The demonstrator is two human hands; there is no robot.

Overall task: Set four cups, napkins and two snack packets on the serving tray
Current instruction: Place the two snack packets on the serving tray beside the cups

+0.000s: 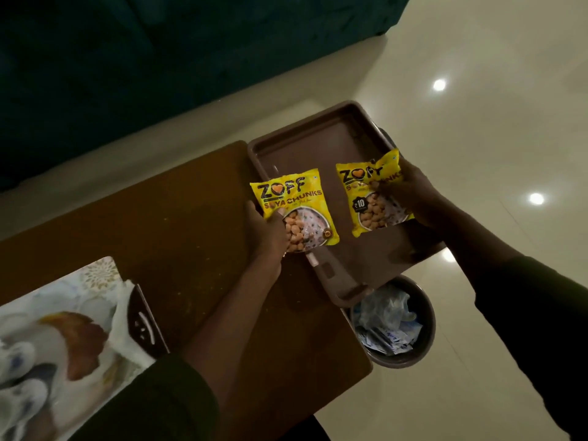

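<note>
A brown serving tray (305,135) sits on the right end of a wooden table (178,218), partly overhanging its edge. My left hand (265,230) grips the lower left corner of one yellow soya-chunks packet (294,205) over the tray's left rim. My right hand (413,192) holds a second yellow packet (369,192) by its right side, over the tray's right half. Both packets face up, side by side. White cups (19,377) stand blurred at the lower left. White napkins (125,323) lie beside them.
A patterned tray (73,288) holds the cups and a brown object at the lower left, with a dark napkin holder (143,326) at its edge. A round bin (394,323) with crumpled wrappers stands on the tiled floor below the table's right end. A dark sofa (127,58) fills the back.
</note>
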